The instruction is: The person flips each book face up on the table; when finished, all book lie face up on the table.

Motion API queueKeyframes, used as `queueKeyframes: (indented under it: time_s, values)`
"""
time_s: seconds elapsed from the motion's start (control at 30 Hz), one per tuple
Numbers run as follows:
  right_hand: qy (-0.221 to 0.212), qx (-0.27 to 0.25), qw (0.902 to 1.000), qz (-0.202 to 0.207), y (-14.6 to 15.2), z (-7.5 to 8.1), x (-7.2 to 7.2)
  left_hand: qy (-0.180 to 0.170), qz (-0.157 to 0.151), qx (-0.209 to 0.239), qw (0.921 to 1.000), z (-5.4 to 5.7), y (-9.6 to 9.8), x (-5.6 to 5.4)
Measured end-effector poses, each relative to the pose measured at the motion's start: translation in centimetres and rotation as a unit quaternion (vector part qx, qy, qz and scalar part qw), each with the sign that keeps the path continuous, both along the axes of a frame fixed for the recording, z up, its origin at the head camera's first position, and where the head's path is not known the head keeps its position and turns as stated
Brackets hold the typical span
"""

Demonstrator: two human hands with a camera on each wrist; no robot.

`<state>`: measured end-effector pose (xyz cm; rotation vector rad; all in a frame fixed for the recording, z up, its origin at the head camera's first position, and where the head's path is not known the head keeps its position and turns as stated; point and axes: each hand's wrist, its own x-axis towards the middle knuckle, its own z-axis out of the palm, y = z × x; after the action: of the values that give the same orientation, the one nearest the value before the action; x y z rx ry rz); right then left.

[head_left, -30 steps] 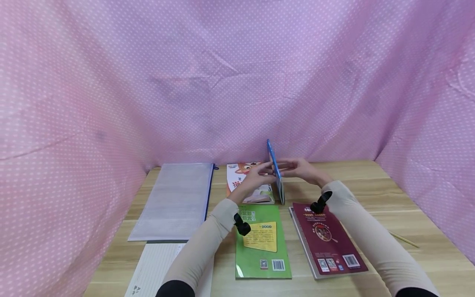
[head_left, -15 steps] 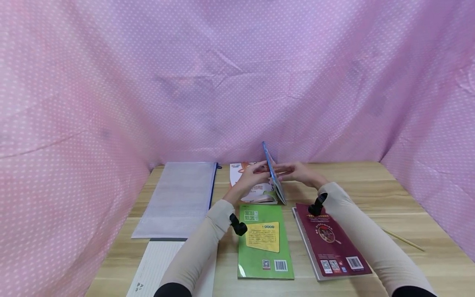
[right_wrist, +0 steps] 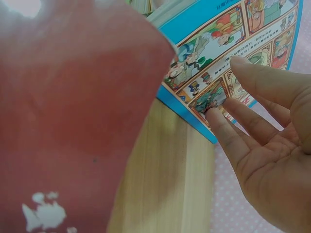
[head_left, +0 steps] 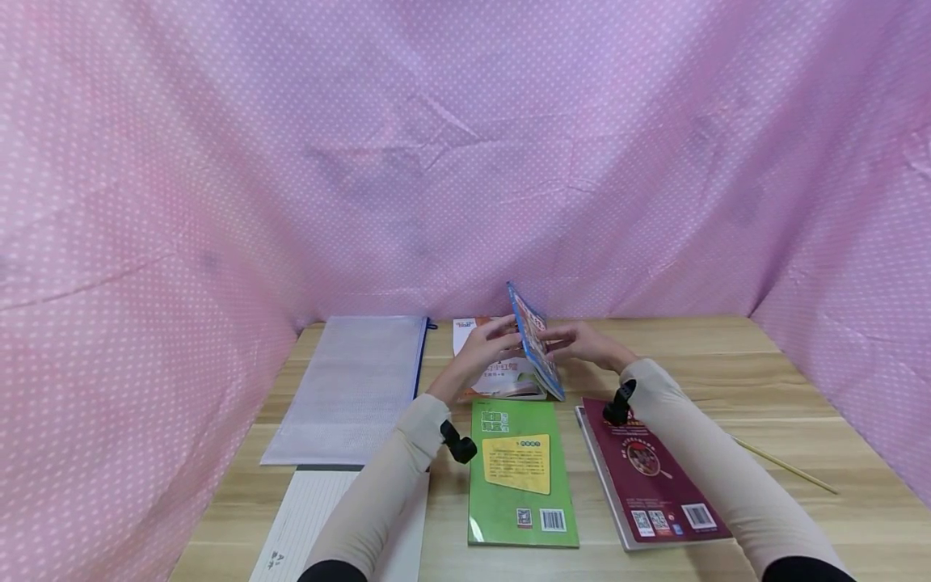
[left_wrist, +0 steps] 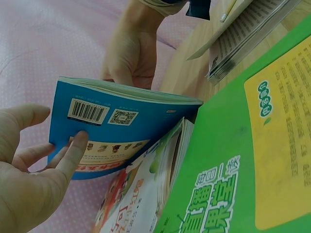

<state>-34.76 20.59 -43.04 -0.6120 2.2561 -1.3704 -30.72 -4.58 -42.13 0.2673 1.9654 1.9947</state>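
Note:
A blue-edged comic book (head_left: pixel 527 315) stands on edge between my hands, leaning left over a white picture book (head_left: pixel 505 378) that lies flat at the back. My left hand (head_left: pixel 476 354) touches its blue back cover (left_wrist: pixel 90 131) with extended fingertips, beside the barcode. On the opposite side, my right hand (head_left: pixel 591 344) rests its fingertips and thumb against the illustrated front cover (right_wrist: pixel 209 43). The fingers of both hands are fairly straight. In front of the white book lies a green book (head_left: pixel 520 477), and a dark red book (head_left: pixel 647 477) lies under my right forearm.
On the left lie a translucent mesh zip pouch (head_left: pixel 356 388) and a lined notebook (head_left: pixel 320 509), partly under my left sleeve. A thin yellow stick (head_left: pixel 793 467) lies at the right. Pink dotted cloth (head_left: pixel 465 162) hangs behind the wooden table (head_left: pixel 727 364).
The blue-edged comic book has tipped further left, from nearly upright, so more of its front cover shows. Both hands have stayed on it. The head view has shifted slightly.

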Motion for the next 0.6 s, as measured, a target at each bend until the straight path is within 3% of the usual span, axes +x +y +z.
queueKeyframes:
  time_s: [0.37,0.6]
  values:
    - [-0.004,0.029,0.9995,-0.015,-0.5,-0.3,-0.2,-0.019,-0.012,0.029,0.9993,-0.3,-1.3,0.1]
    - [0.007,0.056,0.9982,-0.02,-0.7,-0.6,-0.3,-0.015,-0.016,0.016,0.9996,-0.6,-1.8,0.1]
